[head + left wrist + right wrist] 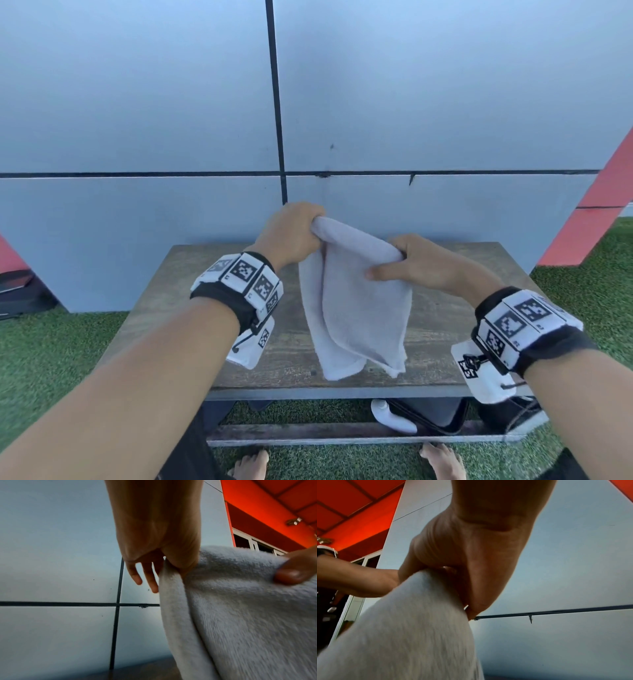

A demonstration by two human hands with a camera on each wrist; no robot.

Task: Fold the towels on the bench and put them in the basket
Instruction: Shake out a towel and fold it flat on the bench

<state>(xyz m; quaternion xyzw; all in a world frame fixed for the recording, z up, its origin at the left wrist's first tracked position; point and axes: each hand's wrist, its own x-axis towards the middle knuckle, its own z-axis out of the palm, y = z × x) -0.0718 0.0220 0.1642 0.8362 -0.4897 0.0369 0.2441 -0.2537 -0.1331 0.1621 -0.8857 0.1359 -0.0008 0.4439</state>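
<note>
**Towel held up by its top edge, halved and ready for the next fold**

The person holds a pale towel (356,301) in the air above the wooden bench (191,274). The left hand (291,233) is curled tightly round one upper corner; the left wrist view shows the thumb and forefinger pinching the cloth while the other fingers (137,574) hang free behind it. The right hand (421,260) pinches the other upper corner, thumb lying across the front of the fabric and fingers tucked behind.

To do this step well, the judgement is that both grips should stay at the very corners with the top edge pulled taut between them, so the hanging layers fall flush. The two lower ends look uneven, one dropping a little below the other, so a light shake or a small shift of one corner would likely square them before the cloth is laid down.

The towel hangs straight down from both hands, between them and slightly nearer the body than the left hand, its bottom edge close to or brushing the bench's near part. No basket is visible in any view.
</note>
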